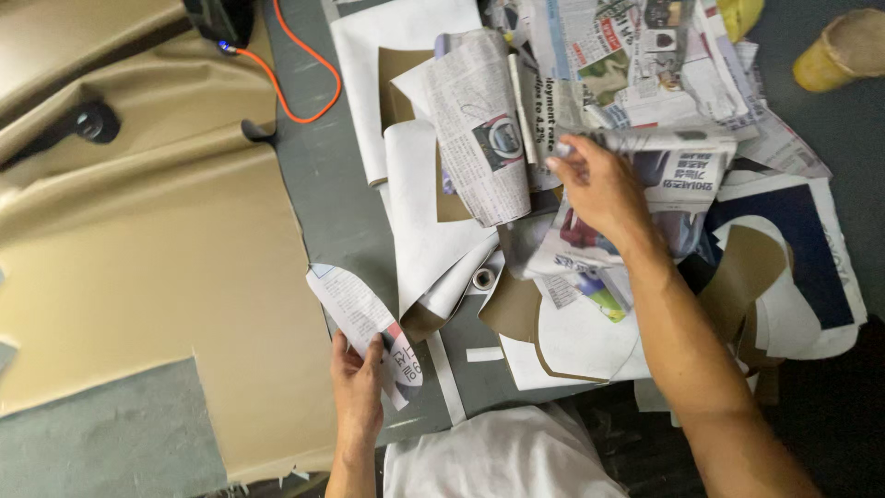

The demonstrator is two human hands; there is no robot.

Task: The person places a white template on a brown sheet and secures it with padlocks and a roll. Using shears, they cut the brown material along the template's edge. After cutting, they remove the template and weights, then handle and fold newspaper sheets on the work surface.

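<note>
The left hand (358,392) grips a shoe-sole-shaped newspaper cutout (366,332) between its fingers (373,355), beside the tan sheet (138,277). The right hand (599,189), fingers loosely curled, touches a folded newspaper (664,157) on the pile atop the table (318,175).

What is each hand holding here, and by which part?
The left hand pinches the shoe-sole-shaped newspaper cutout at its lower end. The right hand rests on the folded newspaper pile; a grip there cannot be told.

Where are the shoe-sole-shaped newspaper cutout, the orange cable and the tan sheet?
newspaper cutout (364,325), head view, middle of the piece held by the left hand.
orange cable (313,69), head view, its curved loop.
tan sheet (138,277), head view, flat bare middle.
</note>
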